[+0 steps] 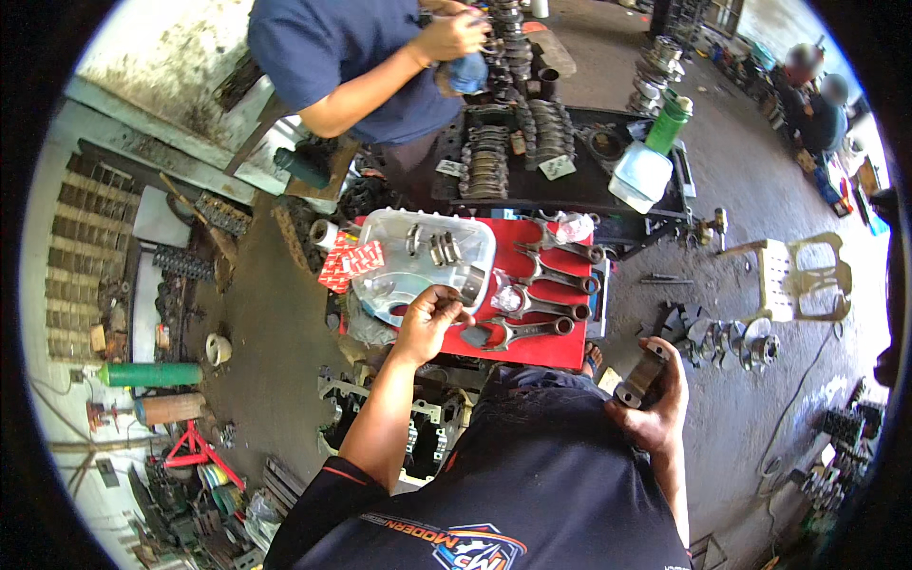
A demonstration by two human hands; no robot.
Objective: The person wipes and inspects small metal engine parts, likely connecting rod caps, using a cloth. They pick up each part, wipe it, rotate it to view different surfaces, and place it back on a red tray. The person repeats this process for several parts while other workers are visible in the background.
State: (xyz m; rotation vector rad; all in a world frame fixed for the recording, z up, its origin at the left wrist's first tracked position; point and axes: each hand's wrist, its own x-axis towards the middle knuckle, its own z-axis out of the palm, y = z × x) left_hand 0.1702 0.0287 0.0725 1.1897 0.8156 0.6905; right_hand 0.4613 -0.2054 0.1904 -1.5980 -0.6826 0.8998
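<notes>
My left hand [429,325] pinches a curved bearing shell [471,286] over the near right rim of a clear plastic tub [373,228]. Inside the tub lie several more bearing shells [443,249]. Off to the right, my right hand [662,410] is closed around a grey metal connecting rod cap [642,376], held beside my body. Several connecting rods [540,309] lie side by side on a red tabletop [560,355], their big ends toward the tub. Small crumpled clear plastic wraps [508,299] rest among the rods.
A red-and-white patterned packet [350,264] sits at the tub's left edge. Beyond the red top, a dark bench [608,133] carries rows of bearing caps [486,160]. Another person [366,71] works there. A crankshaft [731,344] and a plastic chair [803,275] stand right; an engine block [432,418] is below.
</notes>
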